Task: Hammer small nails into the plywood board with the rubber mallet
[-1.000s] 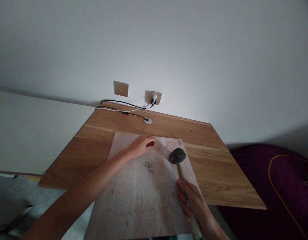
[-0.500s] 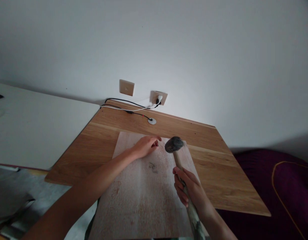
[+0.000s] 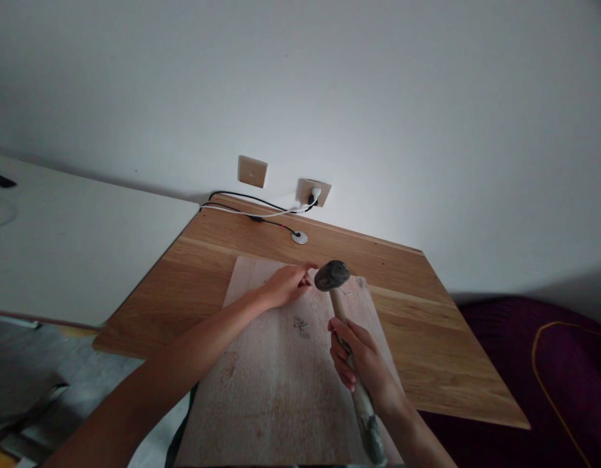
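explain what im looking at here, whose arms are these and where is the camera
The camera sits on a person's head and looks forward and down, so both arms are that person's own. The right hand grips a hammer by its wooden handle, the dark head raised near the left hand. The left hand rests on a pale board, fingertips pinched together; what they pinch is too small to tell. A few loose nails lie on the board, which sits on a wooden desk. Cables run to a wall socket.

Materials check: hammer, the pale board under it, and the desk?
Hammer: dark, dull head, likely metal; worn wooden handle. Board: pale unfinished wood, straight grain, reddish stains. Desk: oak-look planks, smooth finish; solid or veneer unclear.
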Demonstrator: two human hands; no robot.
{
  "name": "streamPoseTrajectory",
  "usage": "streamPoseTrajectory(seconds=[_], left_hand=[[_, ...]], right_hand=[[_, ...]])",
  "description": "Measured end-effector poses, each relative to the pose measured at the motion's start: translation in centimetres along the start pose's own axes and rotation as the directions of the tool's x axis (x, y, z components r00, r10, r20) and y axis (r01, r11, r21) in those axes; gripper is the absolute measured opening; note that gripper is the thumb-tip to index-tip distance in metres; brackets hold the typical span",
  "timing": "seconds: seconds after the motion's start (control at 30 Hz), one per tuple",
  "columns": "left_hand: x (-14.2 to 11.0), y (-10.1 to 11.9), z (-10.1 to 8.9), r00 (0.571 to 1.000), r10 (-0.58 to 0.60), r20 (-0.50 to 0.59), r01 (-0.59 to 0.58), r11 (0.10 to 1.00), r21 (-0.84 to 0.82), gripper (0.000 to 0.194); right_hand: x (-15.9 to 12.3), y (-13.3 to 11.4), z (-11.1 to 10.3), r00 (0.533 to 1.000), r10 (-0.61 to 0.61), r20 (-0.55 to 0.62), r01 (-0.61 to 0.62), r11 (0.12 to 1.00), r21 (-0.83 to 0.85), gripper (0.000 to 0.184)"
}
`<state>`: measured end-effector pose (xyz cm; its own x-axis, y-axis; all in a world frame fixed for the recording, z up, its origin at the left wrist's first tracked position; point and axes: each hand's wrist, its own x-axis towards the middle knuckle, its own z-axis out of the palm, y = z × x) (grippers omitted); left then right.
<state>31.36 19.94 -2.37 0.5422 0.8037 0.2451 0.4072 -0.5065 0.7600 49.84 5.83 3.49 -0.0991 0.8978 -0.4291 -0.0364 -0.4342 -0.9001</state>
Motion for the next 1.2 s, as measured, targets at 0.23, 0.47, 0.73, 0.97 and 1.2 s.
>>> streamPoseTrajectory(seconds=[0.23, 0.47, 0.73, 0.97, 1.2], left_hand=[[-0.1, 0.8, -0.5, 1.000, -0.006, -0.004, 0.006, 1.000, -0.005, 0.060], [-0.1, 0.9, -0.4, 0.999, -0.028, -0.014, 0.029, 0.999, 0.023, 0.056], [0.0, 0.4, 0.0, 0.999, -0.028, -0.020, 0.029, 0.999, 0.036, 0.057], [-0.2, 0.1, -0.1, 1.000, -0.022, -0.012, 0.022, 0.999, 0.033, 0.051], [0.0, 0.0, 0.0, 0.999, -0.028, -0.019, 0.028, 0.999, 0.019, 0.052]], right_hand=[[1.5, 1.9, -0.8, 0.997, 0.050, 0.062, -0.049, 0.999, -0.021, 0.038], [1.2, 2.1, -1.0, 0.997, 0.050, 0.067, -0.051, 0.999, 0.008, 0.035], [1.7, 2.2, -1.8, 0.992, 0.058, 0.110, -0.063, 0.997, 0.038, 0.035], [1.0, 0.4, -1.4, 0.996, 0.016, 0.082, -0.018, 0.999, 0.027, 0.048], [0.5, 0.7, -1.2, 0.998, -0.011, 0.058, 0.010, 1.000, 0.021, 0.052]])
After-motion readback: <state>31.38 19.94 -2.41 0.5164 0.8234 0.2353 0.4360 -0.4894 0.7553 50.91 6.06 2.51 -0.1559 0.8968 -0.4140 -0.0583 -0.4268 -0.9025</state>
